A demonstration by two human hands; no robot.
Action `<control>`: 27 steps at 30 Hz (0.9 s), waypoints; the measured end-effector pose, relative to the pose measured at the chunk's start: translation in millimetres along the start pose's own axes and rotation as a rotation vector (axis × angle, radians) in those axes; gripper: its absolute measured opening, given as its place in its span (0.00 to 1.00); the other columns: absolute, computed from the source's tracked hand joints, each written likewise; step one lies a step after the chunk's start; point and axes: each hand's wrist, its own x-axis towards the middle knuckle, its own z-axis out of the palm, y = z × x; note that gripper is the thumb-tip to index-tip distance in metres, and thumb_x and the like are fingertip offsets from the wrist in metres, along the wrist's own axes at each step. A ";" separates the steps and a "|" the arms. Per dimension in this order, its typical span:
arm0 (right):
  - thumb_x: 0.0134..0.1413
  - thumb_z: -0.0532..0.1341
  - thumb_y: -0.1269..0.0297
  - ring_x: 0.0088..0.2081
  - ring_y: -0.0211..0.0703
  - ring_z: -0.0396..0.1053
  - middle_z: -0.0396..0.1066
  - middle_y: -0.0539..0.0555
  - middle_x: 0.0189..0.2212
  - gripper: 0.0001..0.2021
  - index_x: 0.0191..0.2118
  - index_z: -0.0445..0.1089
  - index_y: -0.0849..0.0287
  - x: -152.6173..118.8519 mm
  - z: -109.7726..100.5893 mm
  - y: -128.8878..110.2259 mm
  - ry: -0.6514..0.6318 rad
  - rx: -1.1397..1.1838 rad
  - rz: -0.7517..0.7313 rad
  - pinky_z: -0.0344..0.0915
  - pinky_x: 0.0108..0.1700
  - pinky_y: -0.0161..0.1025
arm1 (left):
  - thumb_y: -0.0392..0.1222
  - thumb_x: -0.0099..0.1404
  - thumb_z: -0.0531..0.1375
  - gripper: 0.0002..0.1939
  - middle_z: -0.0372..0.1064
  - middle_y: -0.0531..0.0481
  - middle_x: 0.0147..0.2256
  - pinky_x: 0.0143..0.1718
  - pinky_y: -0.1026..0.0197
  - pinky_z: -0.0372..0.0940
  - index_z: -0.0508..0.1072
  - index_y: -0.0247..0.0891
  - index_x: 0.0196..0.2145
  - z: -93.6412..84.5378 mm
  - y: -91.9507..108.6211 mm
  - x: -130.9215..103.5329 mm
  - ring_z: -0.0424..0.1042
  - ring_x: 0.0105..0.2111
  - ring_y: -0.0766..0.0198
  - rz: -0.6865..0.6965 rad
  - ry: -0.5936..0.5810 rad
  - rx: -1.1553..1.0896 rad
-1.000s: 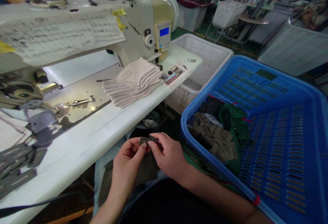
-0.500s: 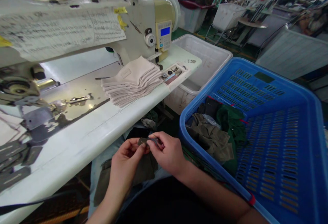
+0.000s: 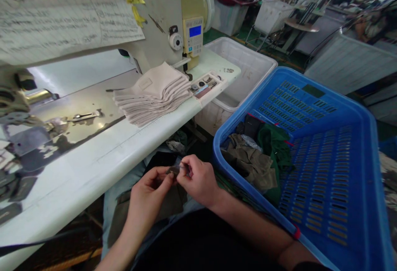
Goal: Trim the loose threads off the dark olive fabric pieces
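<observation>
Over my lap, in front of the table edge, my left hand (image 3: 151,187) pinches a small dark fabric piece (image 3: 172,170) between thumb and fingers. Close against it, my right hand (image 3: 198,179) is closed on the same piece from the right. Below them a brownish-grey cloth (image 3: 169,203) lies on my lap. A stack of beige fabric pieces (image 3: 155,91) rests on the sewing machine table (image 3: 124,149). Several dark grey fabric pieces (image 3: 23,188) lie at the table's left end.
The sewing machine (image 3: 155,27) stands on the table, with paper and yellow tape on its arm. To the right is a blue basket (image 3: 328,172) with green and brown cloth inside. Behind it stands a white bin (image 3: 245,64). More bins and cloth fill the background.
The whole view has shifted slightly, so the machine and basket appear further left. My right hand's fingers have curled more tightly at the small piece, and both hands stay together.
</observation>
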 end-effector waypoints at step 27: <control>0.63 0.59 0.70 0.38 0.42 0.75 0.75 0.54 0.35 0.05 0.38 0.73 0.58 3.3 -7.8 12.7 -0.042 0.068 0.077 0.69 0.41 0.36 | 0.55 0.46 0.72 0.21 0.77 0.50 0.27 0.30 0.62 0.70 0.80 0.38 0.33 -5.3 -1.3 14.1 0.73 0.24 0.63 -0.044 -0.001 -0.048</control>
